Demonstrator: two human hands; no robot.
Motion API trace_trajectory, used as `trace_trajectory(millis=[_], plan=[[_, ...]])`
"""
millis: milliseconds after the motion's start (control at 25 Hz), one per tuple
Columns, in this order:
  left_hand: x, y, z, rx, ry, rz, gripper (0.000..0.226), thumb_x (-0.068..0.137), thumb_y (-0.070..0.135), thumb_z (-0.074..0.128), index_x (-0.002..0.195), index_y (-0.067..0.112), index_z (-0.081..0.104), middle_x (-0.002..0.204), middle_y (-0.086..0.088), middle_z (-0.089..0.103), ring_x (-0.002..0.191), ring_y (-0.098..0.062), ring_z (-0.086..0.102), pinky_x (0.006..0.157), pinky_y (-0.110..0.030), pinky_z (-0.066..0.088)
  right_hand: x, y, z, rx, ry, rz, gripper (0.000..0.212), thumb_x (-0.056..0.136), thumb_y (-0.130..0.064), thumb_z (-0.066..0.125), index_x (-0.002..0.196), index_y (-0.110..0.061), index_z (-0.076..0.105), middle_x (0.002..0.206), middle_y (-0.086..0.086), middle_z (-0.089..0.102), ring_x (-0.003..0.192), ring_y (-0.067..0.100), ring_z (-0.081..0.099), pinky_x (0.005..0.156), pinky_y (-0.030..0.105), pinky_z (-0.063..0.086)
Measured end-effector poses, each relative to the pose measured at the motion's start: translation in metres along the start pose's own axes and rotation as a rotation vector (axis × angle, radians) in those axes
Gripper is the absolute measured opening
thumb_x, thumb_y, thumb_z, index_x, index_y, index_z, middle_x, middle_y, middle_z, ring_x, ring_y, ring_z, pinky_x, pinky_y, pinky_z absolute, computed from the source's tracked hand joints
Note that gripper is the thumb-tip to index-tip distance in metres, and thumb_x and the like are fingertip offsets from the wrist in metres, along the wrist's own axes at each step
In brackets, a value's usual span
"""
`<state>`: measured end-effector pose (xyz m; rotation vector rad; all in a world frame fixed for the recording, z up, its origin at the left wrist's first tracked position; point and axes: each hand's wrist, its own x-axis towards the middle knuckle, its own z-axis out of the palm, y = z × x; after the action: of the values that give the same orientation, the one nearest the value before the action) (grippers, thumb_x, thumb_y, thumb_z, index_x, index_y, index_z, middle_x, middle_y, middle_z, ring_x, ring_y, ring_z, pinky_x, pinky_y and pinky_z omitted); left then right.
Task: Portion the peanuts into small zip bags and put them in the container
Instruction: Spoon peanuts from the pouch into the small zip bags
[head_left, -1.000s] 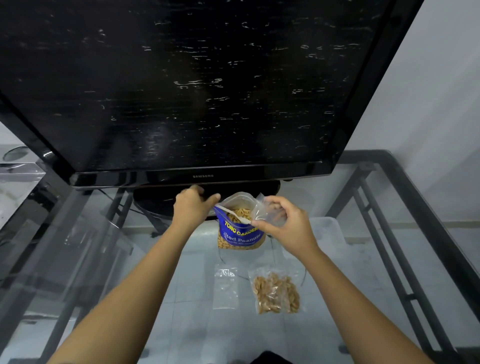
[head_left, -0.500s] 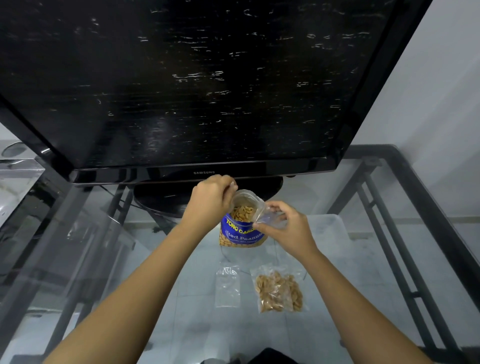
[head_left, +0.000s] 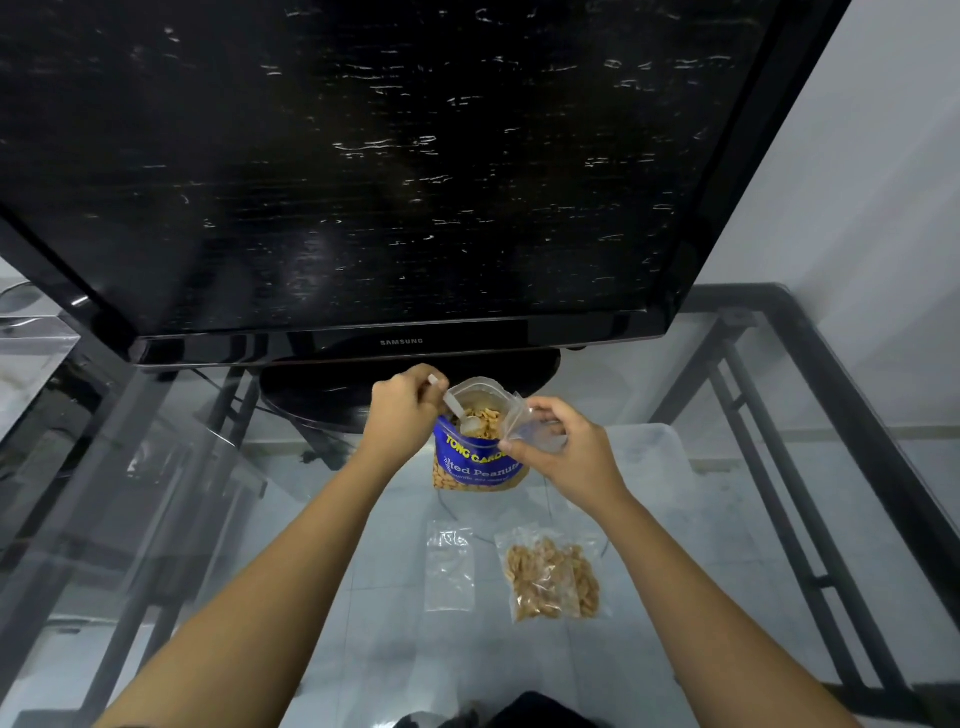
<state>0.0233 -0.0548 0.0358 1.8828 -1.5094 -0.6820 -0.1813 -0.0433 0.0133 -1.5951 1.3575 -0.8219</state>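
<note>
The peanut bag (head_left: 477, 457) stands open on the glass table (head_left: 332, 545), just below the television (head_left: 363, 171); the left hand (head_left: 402, 410) grips a small white spoon (head_left: 457, 413), its bowl down among the peanuts; the right hand (head_left: 566, 457) pinches an open small zip bag (head_left: 530, 426) beside the mouth of the peanut bag. Nearer the person lie an empty zip bag (head_left: 450, 569) and a filled zip bag (head_left: 553, 577), apart. Judgement: the film is thin, limp and slippery, so it is best held at the stiffer zip rim; the peanuts are light, loose and apt to scatter; the container cannot be identified with certainty.
</note>
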Motion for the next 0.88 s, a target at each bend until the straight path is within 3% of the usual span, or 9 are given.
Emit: trace_trajectory(millis=[120,200,280,360,560,680,880], plan=[[0.007,-0.003,-0.001,-0.048,0.071,-0.144,0.019,0.092,0.014,0.049,0.096,0.006,0.066,0.086,-0.013,0.068,0.079,-0.026,0.065,0.075,-0.037,0.055,-0.001,-0.002,0.001,0.023,-0.003,-0.008,0.049,0.070,-0.036,0.078,0.112,-0.023,0.057,0.104,-0.011,0.059,0.093,-0.004,0.054,0.067,0.003,0.045],[0.007,-0.004,-0.001,-0.097,0.143,-0.289,0.019,0.089,0.012,0.048,0.091,0.008,0.067,0.091,-0.016,0.069,0.084,-0.029,0.065,0.079,-0.042,0.056,-0.001,-0.002,0.001,0.035,-0.013,-0.004,0.048,0.071,-0.035,0.078,0.112,-0.023,0.057,0.104,-0.012,0.059,0.094,-0.004,0.054,0.067,0.002,0.045],[0.005,-0.002,0.002,-0.143,0.078,-0.275,0.017,0.089,0.010,0.049,0.084,0.012,0.065,0.089,-0.016,0.069,0.084,-0.029,0.067,0.080,-0.042,0.057,-0.001,-0.001,0.000,0.032,-0.014,-0.004,0.049,0.071,-0.035,0.077,0.113,-0.022,0.056,0.105,-0.012,0.059,0.094,-0.004,0.054,0.066,0.001,0.045],[0.002,0.003,0.004,-0.209,-0.012,-0.239,0.018,0.089,0.008,0.049,0.079,0.016,0.062,0.085,-0.013,0.070,0.083,-0.026,0.068,0.079,-0.040,0.057,-0.001,0.000,-0.001,0.031,-0.016,-0.001,0.048,0.071,-0.037,0.077,0.112,-0.024,0.056,0.105,-0.012,0.059,0.095,-0.004,0.054,0.065,0.003,0.045],[0.002,0.004,0.003,-0.380,0.055,-0.381,0.024,0.092,0.010,0.047,0.074,0.019,0.059,0.072,-0.006,0.066,0.075,-0.018,0.064,0.072,-0.030,0.052,0.000,0.000,-0.001,0.044,-0.010,0.006,0.046,0.071,-0.037,0.077,0.109,-0.025,0.056,0.102,-0.014,0.059,0.095,0.000,0.056,0.066,0.003,0.045],[0.005,0.005,0.003,-0.517,0.029,-0.452,0.021,0.094,0.011,0.047,0.077,0.018,0.059,0.068,-0.005,0.063,0.066,-0.011,0.060,0.062,-0.023,0.046,0.002,-0.001,-0.002,0.065,-0.008,0.035,0.047,0.072,-0.038,0.076,0.111,-0.025,0.055,0.105,-0.010,0.060,0.097,0.001,0.055,0.067,0.001,0.043],[0.012,-0.005,-0.007,-0.722,0.059,-0.547,0.014,0.095,0.012,0.047,0.090,0.009,0.059,0.068,-0.006,0.062,0.054,-0.005,0.060,0.059,-0.020,0.050,0.005,-0.007,-0.011,0.068,0.054,0.049,0.048,0.074,-0.033,0.075,0.115,-0.020,0.055,0.107,-0.010,0.057,0.101,0.007,0.053,0.064,0.000,0.042]])
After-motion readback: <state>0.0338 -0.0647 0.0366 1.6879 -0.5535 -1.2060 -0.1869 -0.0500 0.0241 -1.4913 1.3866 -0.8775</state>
